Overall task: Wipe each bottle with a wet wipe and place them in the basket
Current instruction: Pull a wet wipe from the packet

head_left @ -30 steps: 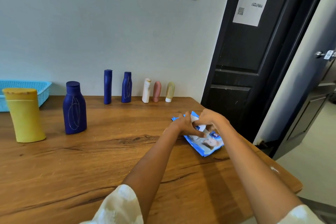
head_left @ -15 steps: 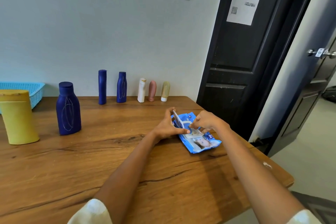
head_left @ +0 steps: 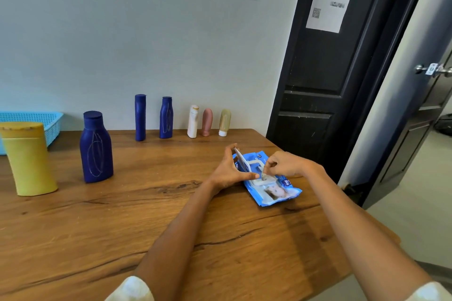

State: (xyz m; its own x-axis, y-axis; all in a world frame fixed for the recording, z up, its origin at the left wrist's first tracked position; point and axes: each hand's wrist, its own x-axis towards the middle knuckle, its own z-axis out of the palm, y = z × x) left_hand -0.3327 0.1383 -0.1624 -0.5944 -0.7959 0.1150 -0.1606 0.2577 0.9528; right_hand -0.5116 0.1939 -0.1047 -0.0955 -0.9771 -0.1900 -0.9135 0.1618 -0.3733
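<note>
Wipe pack (head_left: 274, 188) flat on tabletop (head_left: 146, 215), long axis front-right to back-left. Left hand (head_left: 228, 171) holds lid (head_left: 242, 161) upright; right hand (head_left: 281, 166) pinches at opening.

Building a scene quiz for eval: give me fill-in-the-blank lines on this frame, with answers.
1. The wipes pack has its lid flipped ____.
2. The left hand holds the ____ up.
3. The basket stands at the table's far ____ edge.
4. The number of bottles standing on the table is ____.

Answers: open; lid; left; seven
</note>
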